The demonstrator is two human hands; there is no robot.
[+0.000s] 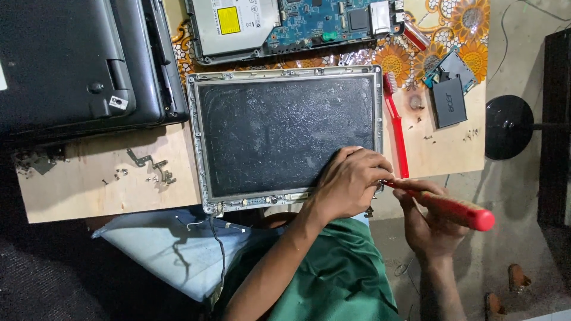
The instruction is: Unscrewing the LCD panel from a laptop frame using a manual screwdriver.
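A dusty laptop screen panel (279, 134) in a metal frame lies face down on a wooden board (89, 184). My left hand (348, 181) presses on the panel's near right corner, fingers spread on it. My right hand (428, 223) grips a red-handled screwdriver (458, 208), whose tip points at that same corner of the frame, just right of my left fingers.
A black laptop base (71, 59) lies at the far left. An opened chassis with a blue circuit board (315, 21) and silver drive (232, 24) sits behind the panel. A red toothbrush (395, 128), small black part (449, 104), loose hinges and screws (151, 166) lie about. A black round stool (505, 128) stands right.
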